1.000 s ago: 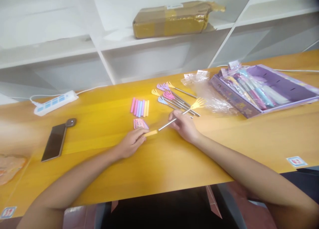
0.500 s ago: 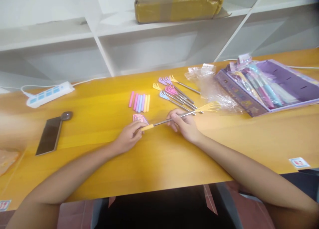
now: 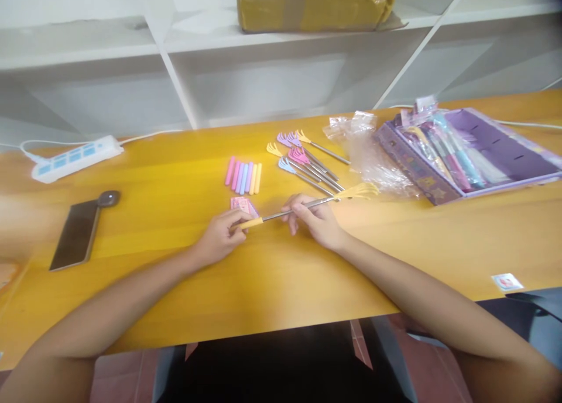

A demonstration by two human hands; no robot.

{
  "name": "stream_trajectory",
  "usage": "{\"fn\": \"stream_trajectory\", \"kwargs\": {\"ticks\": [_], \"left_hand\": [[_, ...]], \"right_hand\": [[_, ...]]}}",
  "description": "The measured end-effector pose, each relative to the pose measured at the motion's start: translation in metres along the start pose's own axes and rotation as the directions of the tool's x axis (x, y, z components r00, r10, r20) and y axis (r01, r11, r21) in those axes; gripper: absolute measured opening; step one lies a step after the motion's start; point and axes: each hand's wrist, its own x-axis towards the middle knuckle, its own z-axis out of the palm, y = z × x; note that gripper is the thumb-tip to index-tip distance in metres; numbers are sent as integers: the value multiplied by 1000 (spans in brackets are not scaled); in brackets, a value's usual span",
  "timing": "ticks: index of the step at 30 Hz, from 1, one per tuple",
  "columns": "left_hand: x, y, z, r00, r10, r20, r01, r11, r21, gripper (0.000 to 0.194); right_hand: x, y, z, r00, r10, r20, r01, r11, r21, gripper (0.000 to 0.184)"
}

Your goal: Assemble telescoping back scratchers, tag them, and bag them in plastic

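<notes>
Yellow backscratcher (image 3: 317, 203) up over the table (image 3: 281, 286), between front and back edges: left hand (image 3: 219, 236) gripping its handle (image 3: 252, 223), right hand (image 3: 318, 223) pinching the rod (image 3: 274, 216)! Pink card (image 3: 240, 204) beside the left hand, pastel tubes (image 3: 243, 178) beyond; more backscratchers (image 3: 298, 155) and clear wrappers (image 3: 366, 145) crowd toward the back edge. Back right, a purple tray (image 3: 487, 131) holds bagged slender items (image 3: 452, 151).

Bright, even indoor light, seemingly from above, leaves soft grey shadows inside the white shelving unit (image 3: 263, 78). The yellow wooden table (image 3: 281, 292) pales with glare at its left end and washes out toward the right. Clear plastic bags (image 3: 375, 157) glint. Slight blur softens the yellow scratcher head (image 3: 357, 191); wide-angle distortion stretches the edges, and the far right corner darkens.
</notes>
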Motion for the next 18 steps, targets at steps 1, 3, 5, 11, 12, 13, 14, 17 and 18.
{"fn": "stream_trajectory", "kwargs": {"ticks": [1, 3, 5, 11, 12, 13, 14, 17, 18], "left_hand": [[0, 0, 0, 1000, 3, 4, -3, 1000, 4, 31], [0, 1, 0, 1000, 24, 15, -24, 1000, 15, 32], [0, 3, 0, 998, 53, 21, -53, 998, 35, 33], [0, 3, 0, 1000, 13, -9, -14, 999, -35, 36], [0, 2, 0, 1000, -5, -29, 3, 998, -63, 36], [0, 2, 1, 999, -20, -50, 16, 996, -93, 36], [0, 1, 1, 997, -32, -68, 24, 992, -123, 35], [1, 1, 1, 995, -44, -94, 25, 981, -191, 35], [1, 1, 1, 994, -39, -99, 19, 981, -195, 35]], "right_hand": [[0, 1, 2, 1000, 2, 22, -2, 1000, -1, 44], [-2, 4, 7, 997, -3, 77, 4, 1000, -9, 42], [-4, 4, 13, 990, -10, 140, 11, 1000, -4, 40], [0, -8, 4, 984, 122, 129, -121, 993, -12, 49], [2, -11, -2, 994, 104, 37, -104, 995, -2, 52], [4, -15, -9, 995, 69, -76, -68, 998, 8, 54], [7, -17, -16, 981, 22, -192, -21, 1000, 8, 55], [12, -24, -34, 900, -114, -421, 96, 993, -63, 55], [13, -25, -39, 884, -145, -444, 110, 989, -103, 55]]}}
